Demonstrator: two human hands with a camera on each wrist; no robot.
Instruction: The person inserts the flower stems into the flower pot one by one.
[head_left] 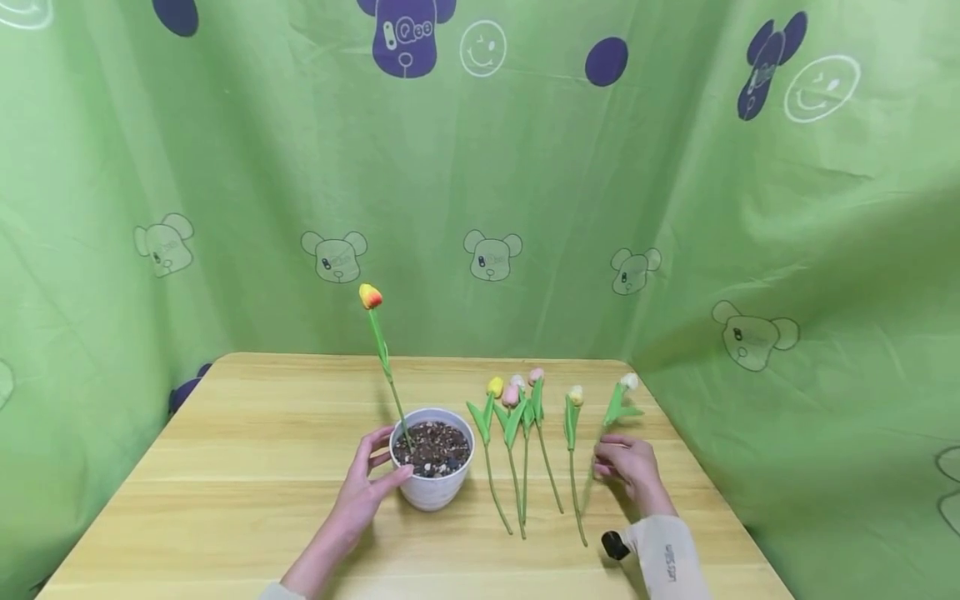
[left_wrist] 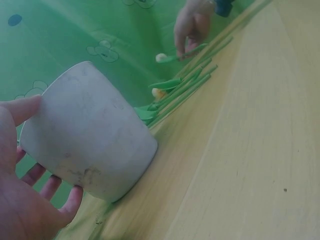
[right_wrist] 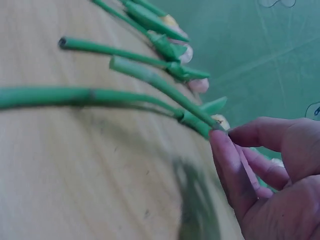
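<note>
A white flower pot (head_left: 432, 493) filled with dark soil (head_left: 435, 450) stands on the table, and one red-and-yellow artificial tulip (head_left: 371, 297) rises from it, leaning left. My left hand (head_left: 365, 483) holds the pot at its left side, thumb at the near rim and fingers spread round the wall. At the right, my right hand (head_left: 632, 468) pinches the stem of a white tulip (head_left: 628, 382) between thumb and fingertips. In the right wrist view the held stem (right_wrist: 165, 87) shows its cut end raised over the wood. Closest to that hand lies a cream-yellow tulip (head_left: 575, 396).
Between pot and right hand lie a yellow tulip (head_left: 495, 387) and several pink and white ones, such as a pink tulip (head_left: 536, 377), blooms pointing away. A black wrist camera (head_left: 615, 546) sits at the right sleeve. Green printed curtains (head_left: 420, 183) enclose the wooden table (head_left: 225, 500).
</note>
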